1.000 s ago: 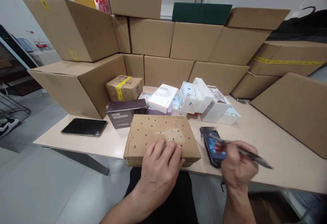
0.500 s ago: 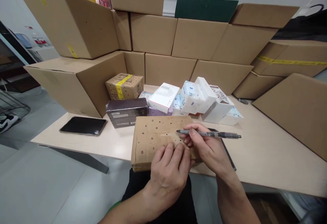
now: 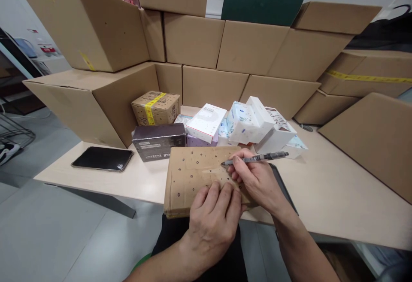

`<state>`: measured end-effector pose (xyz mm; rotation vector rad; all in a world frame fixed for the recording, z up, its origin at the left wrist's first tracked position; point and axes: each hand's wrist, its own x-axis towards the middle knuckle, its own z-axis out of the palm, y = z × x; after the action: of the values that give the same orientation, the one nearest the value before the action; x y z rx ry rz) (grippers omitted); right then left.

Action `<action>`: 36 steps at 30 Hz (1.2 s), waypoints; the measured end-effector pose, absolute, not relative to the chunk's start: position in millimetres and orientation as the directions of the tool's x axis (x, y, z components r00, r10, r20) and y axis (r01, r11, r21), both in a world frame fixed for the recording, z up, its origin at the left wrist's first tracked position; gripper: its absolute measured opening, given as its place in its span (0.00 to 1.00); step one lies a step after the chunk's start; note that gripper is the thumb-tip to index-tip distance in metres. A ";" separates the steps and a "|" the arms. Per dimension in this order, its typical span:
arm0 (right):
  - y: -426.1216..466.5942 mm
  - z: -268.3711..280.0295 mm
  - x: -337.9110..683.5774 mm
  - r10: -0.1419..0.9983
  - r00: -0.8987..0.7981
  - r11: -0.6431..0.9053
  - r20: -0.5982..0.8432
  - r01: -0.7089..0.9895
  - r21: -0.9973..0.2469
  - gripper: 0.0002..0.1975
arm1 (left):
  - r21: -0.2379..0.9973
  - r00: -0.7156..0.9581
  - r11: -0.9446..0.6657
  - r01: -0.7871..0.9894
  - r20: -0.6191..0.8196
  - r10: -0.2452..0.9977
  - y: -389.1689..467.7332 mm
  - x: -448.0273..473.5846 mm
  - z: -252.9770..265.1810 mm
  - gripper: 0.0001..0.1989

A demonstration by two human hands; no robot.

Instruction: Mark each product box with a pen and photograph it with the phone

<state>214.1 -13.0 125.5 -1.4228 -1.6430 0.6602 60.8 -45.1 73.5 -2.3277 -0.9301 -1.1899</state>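
In the head view I have the carton (image 3: 193, 168) at the near edge of the table (image 3: 341, 192), top side up, its lid dotted with small dark rings and specks. My left hand (image 3: 214, 213) lies palm down across its near edge, grasping nothing, fingers side by side and lightly bent on the lid. My right hand (image 3: 255, 181) is closed around a pen (image 3: 260, 157) and sits over the right part of the lid. The pen slants, its point toward the left and its other end up to the right (from here I can't tell whether the point touches the cardboard). Just right of the carton, a dark slab (image 3: 286, 189) shows partly behind my right wrist.

To the left, well apart from both hands, a phone (image 3: 103, 158) lies with its screen up and black. A dark box (image 3: 157, 142) stands just beyond the carton's far left corner, with a taped box (image 3: 156, 108) behind it. Farther right, a white box (image 3: 207, 121) lies tilted on top of a purple box (image 3: 201, 141), and printed boxes (image 3: 246, 121) are heaped beside them. Stacked boxes (image 3: 195, 40) wall off the far side.
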 end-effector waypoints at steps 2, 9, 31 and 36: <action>-13.1 125.6 214.2 0.967 -0.005 0.214 0.254 0.556 -0.803 0.15 | -0.024 0.430 -0.716 0.697 0.813 0.392 -44.9 61.0 73.7 0.13; -13.1 127.3 213.4 0.963 -0.029 0.223 0.267 0.638 -0.737 0.15 | -0.025 0.435 -0.714 0.700 0.807 0.399 -46.4 60.3 71.4 0.14; -13.2 124.3 214.1 0.963 0.002 0.208 0.269 0.629 -0.749 0.15 | -0.019 0.431 -0.705 0.708 0.804 0.410 -46.2 60.5 73.6 0.14; -12.9 127.8 212.8 0.959 -0.026 0.234 0.283 0.634 -0.737 0.15 | -0.017 0.424 -0.709 0.705 0.812 0.402 -45.7 61.1 74.5 0.13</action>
<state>212.8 -12.9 127.8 -1.4820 -1.7438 0.5360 61.1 -45.7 74.5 -2.3278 -0.9479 -1.1833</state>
